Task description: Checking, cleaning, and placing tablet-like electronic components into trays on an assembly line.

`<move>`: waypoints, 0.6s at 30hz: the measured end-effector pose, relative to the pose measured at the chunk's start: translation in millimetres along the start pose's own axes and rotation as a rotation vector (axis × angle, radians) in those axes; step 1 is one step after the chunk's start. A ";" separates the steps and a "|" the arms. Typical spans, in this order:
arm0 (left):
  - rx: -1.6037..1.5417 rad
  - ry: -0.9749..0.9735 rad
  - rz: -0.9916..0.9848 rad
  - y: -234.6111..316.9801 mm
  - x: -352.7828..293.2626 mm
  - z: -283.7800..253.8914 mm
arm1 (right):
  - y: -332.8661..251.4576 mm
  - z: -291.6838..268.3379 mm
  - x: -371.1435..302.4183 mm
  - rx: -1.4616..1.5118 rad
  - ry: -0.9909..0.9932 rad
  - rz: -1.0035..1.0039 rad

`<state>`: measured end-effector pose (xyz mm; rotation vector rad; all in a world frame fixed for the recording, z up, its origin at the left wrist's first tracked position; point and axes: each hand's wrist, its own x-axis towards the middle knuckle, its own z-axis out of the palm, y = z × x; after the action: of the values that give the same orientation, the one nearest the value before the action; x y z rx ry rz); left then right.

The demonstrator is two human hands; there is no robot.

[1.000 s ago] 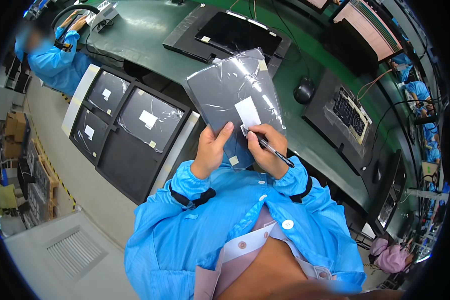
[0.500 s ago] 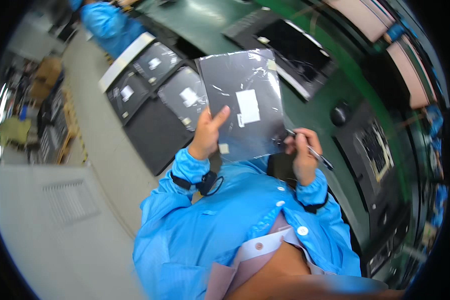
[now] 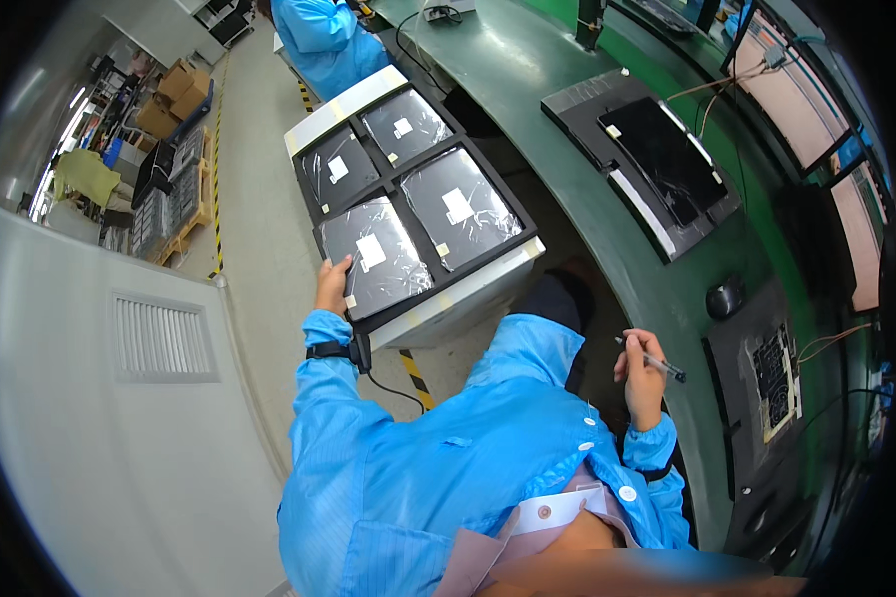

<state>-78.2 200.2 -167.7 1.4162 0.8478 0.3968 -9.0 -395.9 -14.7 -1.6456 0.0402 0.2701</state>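
My left hand [image 3: 335,286] is at the near left of a black foam tray [image 3: 430,204], its thumb on the edge of a dark flat panel in clear film [image 3: 393,261]. The panel carries a white label and lies in the tray's near-left compartment, its left edge overlapping the rim. Three similar wrapped panels fill the other compartments: one near right [image 3: 478,227], one far left [image 3: 340,187], one far right [image 3: 408,124]. Over by the green bench, my right hand [image 3: 645,383] has its fingers closed around a pen [image 3: 673,371], held away from the tray.
The tray tops a white box [image 3: 488,298]. On the green bench [image 3: 528,104] to the right are a dark screen in a black holder [image 3: 662,159], a black mouse [image 3: 725,298] and a second fixture [image 3: 767,388]. A co-worker's blue sleeve [image 3: 314,25] shows beyond; a grey cabinet [image 3: 80,398] stands left.
My left hand has carried the wrapped panel from in front of me down and left into the tray. My right hand, still with the pen, has moved right and lower, away from the panel.
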 end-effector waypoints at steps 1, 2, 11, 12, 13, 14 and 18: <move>0.421 0.235 0.273 -2.7 4.9 2.5 | -5.1 4.2 -1.5 -0.049 -0.006 -0.024; 0.409 0.230 0.277 12.8 -5.2 26.6 | -4.3 3.8 -3.9 -0.099 0.006 -0.043; 1.300 -0.159 0.717 30.7 -148.6 159.4 | -3.7 -1.1 -15.2 -0.367 0.061 -0.111; 1.294 -0.159 0.717 22.7 -136.8 157.1 | -3.2 0.2 -14.6 -0.371 0.062 -0.113; 1.172 -0.131 0.713 27.0 -131.1 153.8 | -2.4 0.7 -15.4 -0.429 0.028 -0.144; 1.050 -0.103 0.708 30.5 -127.4 153.0 | -3.3 1.9 -14.4 -0.487 -0.006 -0.174; 1.229 -0.074 0.829 28.2 -113.5 157.6 | -9.6 3.7 -9.7 -0.572 -0.043 -0.155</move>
<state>-33.4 15.2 -119.6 2.9218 0.3455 0.4422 -17.2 -392.6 -3.6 -2.1967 -0.2152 0.2076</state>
